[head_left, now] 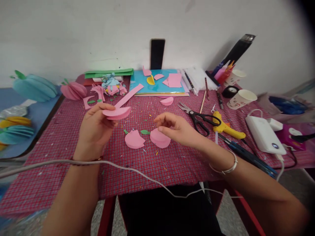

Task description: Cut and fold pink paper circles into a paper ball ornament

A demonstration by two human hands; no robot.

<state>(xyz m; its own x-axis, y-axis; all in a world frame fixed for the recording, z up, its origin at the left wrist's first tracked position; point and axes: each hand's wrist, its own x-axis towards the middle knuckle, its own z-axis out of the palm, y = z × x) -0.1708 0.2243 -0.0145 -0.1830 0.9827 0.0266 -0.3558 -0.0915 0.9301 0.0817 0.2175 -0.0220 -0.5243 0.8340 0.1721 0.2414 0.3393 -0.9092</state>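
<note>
My left hand (95, 123) pinches a folded pink paper piece (118, 113) by its left end, raised over the cloth. My right hand (176, 126) is held above the middle of the table, fingers loosely bent and thumb apart, with nothing in it. Just below its thumb lies a rounded pink paper cutout (160, 139), partly covered by the hand. A second pink cutout (134, 140) with a notched right edge rests to the left. Small green paper leaves (145, 132) lie at the tops of both. Behind the left hand's piece is a pink paper strip (130, 95).
Black-handled scissors (200, 119) and a yellow glue gun (227, 126) lie on the right, near a white power bank (265, 134) and paper cups (241, 99). A pale cable (137, 173) crosses in front. Paper pumpkins (35, 86) stand left; a phone (157, 54) leans on the wall.
</note>
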